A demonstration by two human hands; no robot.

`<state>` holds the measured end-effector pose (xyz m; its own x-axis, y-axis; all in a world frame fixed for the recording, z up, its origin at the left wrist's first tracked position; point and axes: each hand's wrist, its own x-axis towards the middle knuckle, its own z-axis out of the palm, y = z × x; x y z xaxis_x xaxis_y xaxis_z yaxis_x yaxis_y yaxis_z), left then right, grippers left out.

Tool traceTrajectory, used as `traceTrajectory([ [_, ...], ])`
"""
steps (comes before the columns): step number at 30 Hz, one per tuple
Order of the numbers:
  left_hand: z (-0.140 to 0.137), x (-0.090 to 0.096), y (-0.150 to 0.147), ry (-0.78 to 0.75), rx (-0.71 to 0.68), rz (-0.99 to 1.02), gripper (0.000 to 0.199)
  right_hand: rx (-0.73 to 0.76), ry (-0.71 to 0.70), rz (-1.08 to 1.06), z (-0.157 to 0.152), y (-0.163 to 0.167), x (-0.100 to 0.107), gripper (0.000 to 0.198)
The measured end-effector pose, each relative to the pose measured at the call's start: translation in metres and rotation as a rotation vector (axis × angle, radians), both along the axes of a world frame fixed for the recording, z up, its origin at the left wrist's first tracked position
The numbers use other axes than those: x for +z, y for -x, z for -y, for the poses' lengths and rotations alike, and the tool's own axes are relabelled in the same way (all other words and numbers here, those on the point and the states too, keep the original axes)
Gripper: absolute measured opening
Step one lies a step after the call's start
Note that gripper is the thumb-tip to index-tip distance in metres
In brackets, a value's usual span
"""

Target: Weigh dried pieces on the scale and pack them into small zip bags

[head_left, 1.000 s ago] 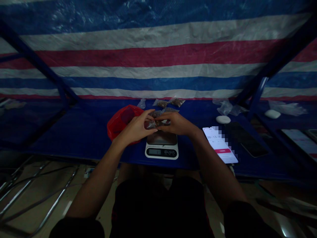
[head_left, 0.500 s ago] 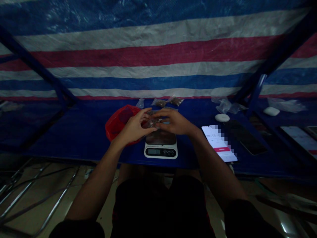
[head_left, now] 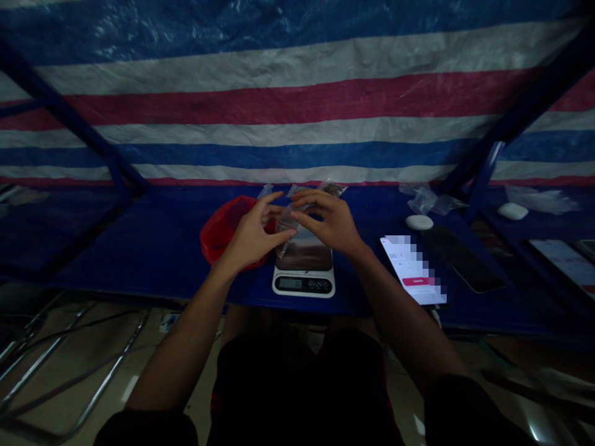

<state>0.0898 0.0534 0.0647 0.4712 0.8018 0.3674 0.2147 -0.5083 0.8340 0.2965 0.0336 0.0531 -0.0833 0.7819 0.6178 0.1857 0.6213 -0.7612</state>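
Note:
A small clear plastic bag with dark bits in its lower part (head_left: 282, 246) hangs over the left side of the kitchen scale (head_left: 304, 282). My left hand (head_left: 258, 230) is closed on the bag from the left, with its thumb stretched across the front. My right hand (head_left: 329, 218) pinches the bag's upper edge between thumb and fingers. The scale's display is lit, but its digits are too blurred to read with certainty. Beside my left hand lies an open red plastic bag (head_left: 214, 238); its contents are hidden in shadow.
Behind my hands lie a filled small bag (head_left: 333, 187) and a clear plastic piece (head_left: 266, 190). To the right are a lit phone (head_left: 409, 272), a dark phone (head_left: 471, 263), a white earbud case (head_left: 419, 222) and clear bags (head_left: 425, 199). A striped tarp (head_left: 297, 99) hangs behind.
The small bag has turned from lying flat between my fingers to hanging upright, its contents lower down. My right hand's fingers have moved up to its upper edge.

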Motion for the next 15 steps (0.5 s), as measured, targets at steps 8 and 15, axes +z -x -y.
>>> traceTrajectory([
  [8, -0.005, 0.002, 0.006, -0.03, -0.002, -0.012, 0.079, 0.145, 0.132, 0.074, -0.006, -0.012, -0.008, 0.047],
  [15, -0.02, 0.008, 0.014, -0.088, 0.064, -0.032, 0.074, 0.102, 0.181, 0.127, -0.01, -0.027, -0.009, 0.053],
])
